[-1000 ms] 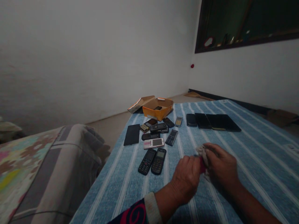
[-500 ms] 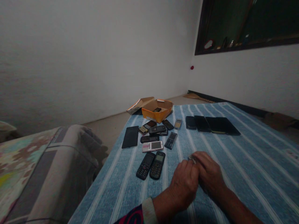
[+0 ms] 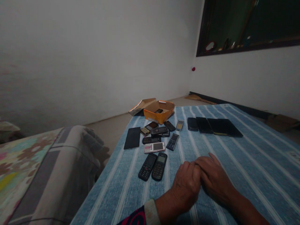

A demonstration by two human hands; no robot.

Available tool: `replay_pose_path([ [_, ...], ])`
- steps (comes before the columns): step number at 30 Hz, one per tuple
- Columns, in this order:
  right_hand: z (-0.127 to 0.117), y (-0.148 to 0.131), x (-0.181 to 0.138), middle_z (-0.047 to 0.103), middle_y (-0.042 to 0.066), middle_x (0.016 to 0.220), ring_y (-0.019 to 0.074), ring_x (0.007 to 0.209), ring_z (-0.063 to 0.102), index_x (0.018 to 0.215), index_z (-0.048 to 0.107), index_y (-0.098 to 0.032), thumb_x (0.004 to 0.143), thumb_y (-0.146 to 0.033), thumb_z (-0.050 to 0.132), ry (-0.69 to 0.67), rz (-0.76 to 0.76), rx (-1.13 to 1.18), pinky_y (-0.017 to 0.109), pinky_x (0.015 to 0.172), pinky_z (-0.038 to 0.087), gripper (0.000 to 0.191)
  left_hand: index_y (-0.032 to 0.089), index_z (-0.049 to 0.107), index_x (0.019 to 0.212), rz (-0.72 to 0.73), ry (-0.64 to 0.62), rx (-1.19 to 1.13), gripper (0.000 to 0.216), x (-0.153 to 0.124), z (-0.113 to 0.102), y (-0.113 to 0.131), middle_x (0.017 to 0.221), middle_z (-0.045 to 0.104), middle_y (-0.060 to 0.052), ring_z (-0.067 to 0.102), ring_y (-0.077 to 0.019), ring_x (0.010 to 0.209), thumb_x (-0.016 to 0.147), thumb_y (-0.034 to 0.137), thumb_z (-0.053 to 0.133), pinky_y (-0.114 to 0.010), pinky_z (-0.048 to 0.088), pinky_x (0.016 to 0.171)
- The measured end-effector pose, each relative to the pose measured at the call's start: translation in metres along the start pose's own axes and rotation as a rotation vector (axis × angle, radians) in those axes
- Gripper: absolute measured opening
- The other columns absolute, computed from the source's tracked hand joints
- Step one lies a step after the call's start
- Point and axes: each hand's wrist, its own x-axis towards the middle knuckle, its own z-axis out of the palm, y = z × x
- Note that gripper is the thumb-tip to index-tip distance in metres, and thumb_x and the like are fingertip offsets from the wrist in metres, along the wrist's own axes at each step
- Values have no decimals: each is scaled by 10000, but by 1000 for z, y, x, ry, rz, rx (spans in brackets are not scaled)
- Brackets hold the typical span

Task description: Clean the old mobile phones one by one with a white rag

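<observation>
My left hand (image 3: 186,184) and my right hand (image 3: 213,177) rest together on the blue striped cloth (image 3: 253,162), fingers closed and touching. Whatever lies under them is hidden. Nearest, to the left, lie two black keypad phones (image 3: 153,162) side by side. Beyond these are a white and pink phone (image 3: 154,147), a dark keypad phone (image 3: 172,141), and a pile of several small phones (image 3: 156,131). A black smartphone (image 3: 132,137) lies at the cloth's left edge.
An orange cardboard box (image 3: 160,115) with a small phone inside stands at the far edge, its lid beside it. A row of dark smartphones (image 3: 214,126) lies at the back right. Folded patterned bedding (image 3: 47,175) sits at the left. A dark window frame (image 3: 248,28) hangs on the right wall.
A second ago my hands held a pale rag and something red above the cloth. They have since lowered and closed together, and the rag and the red thing no longer show.
</observation>
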Motion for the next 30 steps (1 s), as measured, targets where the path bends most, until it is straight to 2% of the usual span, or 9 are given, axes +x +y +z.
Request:
replay_pose_path([
  [11, 3, 28, -7, 670, 45, 947, 205, 903, 634, 1001, 571, -235, 966, -214, 377, 77, 72, -42, 517, 1027, 358, 198, 144, 454, 1004, -10, -34, 52, 203, 3, -5, 1, 918, 555, -80, 490, -235, 804, 820, 75, 501, -383, 482, 705],
  [15, 7, 19, -6, 651, 66, 967, 213, 918, 614, 1002, 568, -218, 959, -191, 375, 100, 37, -38, 513, 1017, 380, 199, 154, 448, 1010, -16, -18, 58, 198, 3, -3, 2, 905, 559, -73, 491, -233, 785, 833, 69, 477, -377, 476, 684],
  [19, 8, 4, -3, 643, 53, 923, 199, 872, 602, 937, 564, -228, 957, -172, 363, 47, -5, 1, 521, 1031, 365, 210, 150, 445, 1023, -8, 22, 39, 201, 3, -1, 1, 902, 563, -80, 491, -233, 787, 847, 53, 451, -376, 474, 685],
  [22, 7, 3, -1, 651, 45, 925, 198, 866, 604, 934, 572, -233, 954, -183, 380, 39, -15, -21, 537, 1047, 341, 199, 138, 434, 1069, 4, 31, 22, 234, 3, -3, 0, 922, 564, -90, 490, -234, 797, 851, 58, 455, -383, 479, 698],
  [27, 7, 21, -3, 665, 52, 920, 203, 847, 617, 972, 596, -223, 947, -185, 387, 115, 18, -65, 511, 998, 392, 214, 173, 422, 1013, -29, -12, 4, 209, 4, -10, 1, 900, 551, -75, 485, -229, 787, 837, 76, 481, -382, 478, 690],
  [30, 10, 36, -5, 653, 62, 857, 210, 794, 611, 929, 605, -210, 947, -205, 385, 180, 84, -45, 443, 870, 478, 221, 177, 412, 999, -61, -59, -9, 242, 5, -12, 1, 919, 550, -80, 491, -233, 805, 801, 82, 515, -390, 482, 700],
])
